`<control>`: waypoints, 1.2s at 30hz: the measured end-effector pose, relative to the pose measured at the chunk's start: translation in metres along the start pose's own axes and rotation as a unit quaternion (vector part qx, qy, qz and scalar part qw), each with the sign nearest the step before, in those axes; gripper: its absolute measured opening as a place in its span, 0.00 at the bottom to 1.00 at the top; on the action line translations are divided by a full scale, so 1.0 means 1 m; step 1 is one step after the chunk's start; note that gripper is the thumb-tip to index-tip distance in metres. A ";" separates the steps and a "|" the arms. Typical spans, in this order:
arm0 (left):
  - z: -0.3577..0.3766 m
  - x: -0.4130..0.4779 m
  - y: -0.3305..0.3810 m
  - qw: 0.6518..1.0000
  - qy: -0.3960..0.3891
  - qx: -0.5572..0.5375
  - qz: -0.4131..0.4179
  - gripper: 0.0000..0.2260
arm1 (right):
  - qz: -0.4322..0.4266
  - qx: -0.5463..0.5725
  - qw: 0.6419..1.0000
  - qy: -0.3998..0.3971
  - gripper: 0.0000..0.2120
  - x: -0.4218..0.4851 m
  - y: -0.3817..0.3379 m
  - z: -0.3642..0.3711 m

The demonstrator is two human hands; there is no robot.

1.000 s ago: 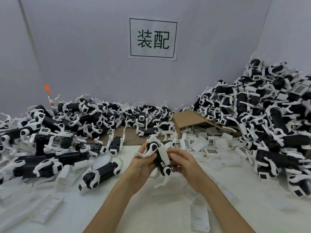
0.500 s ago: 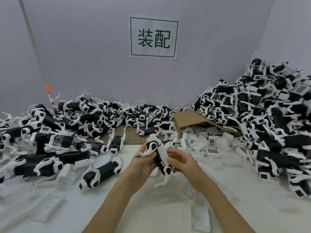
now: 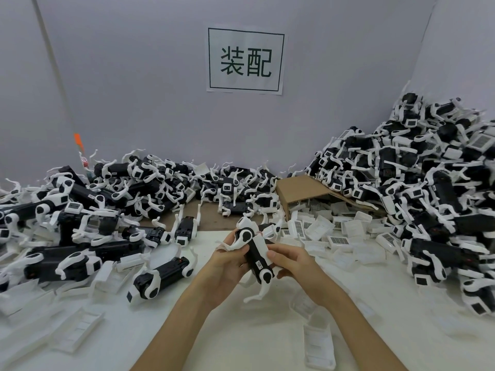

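Above the white table (image 3: 241, 341) I hold a black-and-white toy robot dog (image 3: 256, 257), its body running from upper left to lower right. My left hand (image 3: 227, 266) grips it from the left side, fingers curled round the upper end by a white leg. My right hand (image 3: 290, 263) holds the right side, thumb pressed on a white plate along the body. One white leg hangs free below the hands.
Heaps of the same toy dogs lie at the left (image 3: 80, 210), back middle (image 3: 230, 188) and right (image 3: 428, 196). A tipped cardboard box (image 3: 302, 188) spills small white plastic covers (image 3: 334, 231). More white covers lie near the front (image 3: 318, 349) and left front (image 3: 77, 330).
The hands and the toy dog stay in almost the same place. My right thumb has shifted slightly along the white plate on the body.
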State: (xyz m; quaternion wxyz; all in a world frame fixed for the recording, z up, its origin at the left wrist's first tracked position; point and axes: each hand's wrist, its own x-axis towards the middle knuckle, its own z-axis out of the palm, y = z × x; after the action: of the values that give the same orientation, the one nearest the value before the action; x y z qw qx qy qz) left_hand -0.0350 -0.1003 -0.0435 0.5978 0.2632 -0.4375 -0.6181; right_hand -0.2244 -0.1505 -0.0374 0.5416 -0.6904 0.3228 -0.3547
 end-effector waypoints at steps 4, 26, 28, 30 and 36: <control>-0.001 0.002 0.000 1.000 0.006 0.004 -0.011 0.28 | -0.002 0.002 1.000 -0.018 0.13 -0.003 -0.002 0.000; 0.017 -0.006 0.004 0.995 0.016 0.039 -0.086 0.23 | 0.043 0.166 0.983 -0.068 0.23 -0.003 0.000 0.010; 0.017 -0.006 0.003 0.995 0.009 0.037 -0.090 0.23 | 0.053 0.158 0.983 -0.070 0.22 -0.004 -0.001 0.010; 0.017 -0.006 0.002 0.995 0.013 0.037 -0.092 0.24 | 0.057 0.159 0.983 -0.070 0.20 -0.005 -0.003 0.011; 0.015 0.001 -0.006 0.987 0.052 0.128 -0.081 0.26 | 0.028 0.176 0.983 -0.043 0.24 -0.002 -0.006 0.013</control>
State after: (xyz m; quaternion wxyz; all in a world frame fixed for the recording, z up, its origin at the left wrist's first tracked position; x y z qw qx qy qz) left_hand -0.0504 -0.0982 -0.0412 0.5294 0.4036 -0.4584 -0.5888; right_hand -0.2146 -0.1409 -0.0338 0.6775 -0.5899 0.2508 -0.3606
